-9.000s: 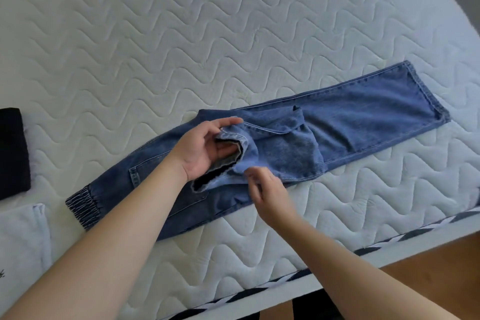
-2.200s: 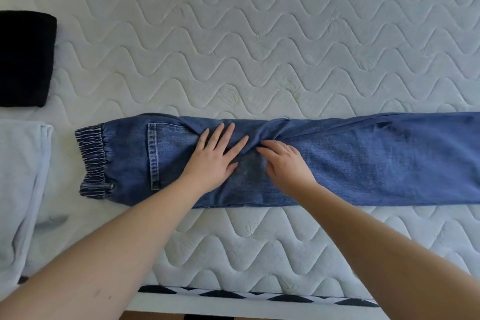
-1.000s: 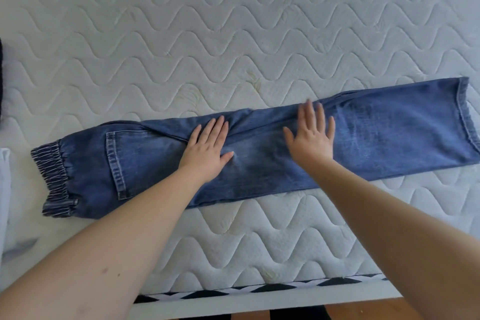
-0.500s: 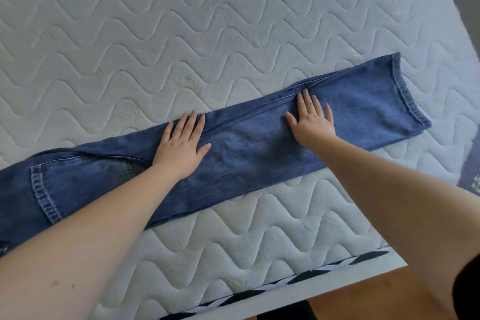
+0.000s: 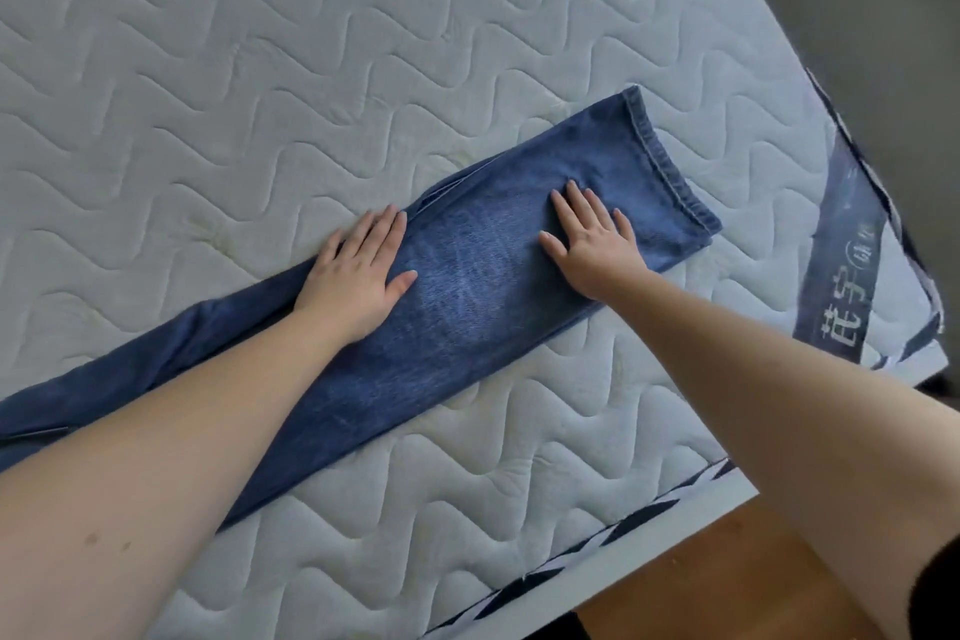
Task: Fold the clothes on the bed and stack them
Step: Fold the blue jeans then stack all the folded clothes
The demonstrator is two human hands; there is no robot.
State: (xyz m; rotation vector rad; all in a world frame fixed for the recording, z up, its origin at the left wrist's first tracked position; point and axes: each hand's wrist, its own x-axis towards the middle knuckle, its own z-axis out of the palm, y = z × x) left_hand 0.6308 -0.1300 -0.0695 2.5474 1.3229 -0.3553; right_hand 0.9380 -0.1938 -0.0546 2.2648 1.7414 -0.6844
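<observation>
One pair of jeans (image 5: 467,307), blue, folded lengthwise into a long strip, laid flat and slantwise across the mattress (image 5: 260,68). Hem end (image 5: 670,161) just beyond the right hand's fingertips; waist end out of view past the left forearm, off the lower left edge.

Left hand (image 5: 358,270) flat on the denim, palm down, fingers straight and close together, fingertips reaching the strip's far edge, thumb spread toward the right hand. Grasping nothing, only pressing.

Right hand (image 5: 592,239) likewise flat on the leg, palm down, fingers straight and slightly fanned, thumb out toward the left hand. Released, pressing, nothing pinched. A stretch of bare denim between the two hands.

Both forearms bare, reaching forward from the near edge, the left lying over the strip's lower part.

To the right of the right hand, a blue label (image 5: 852,265) with white characters at the mattress corner. Near the right elbow, a dark-and-white trim (image 5: 597,530) along the mattress edge, wood floor (image 5: 727,587) below.
</observation>
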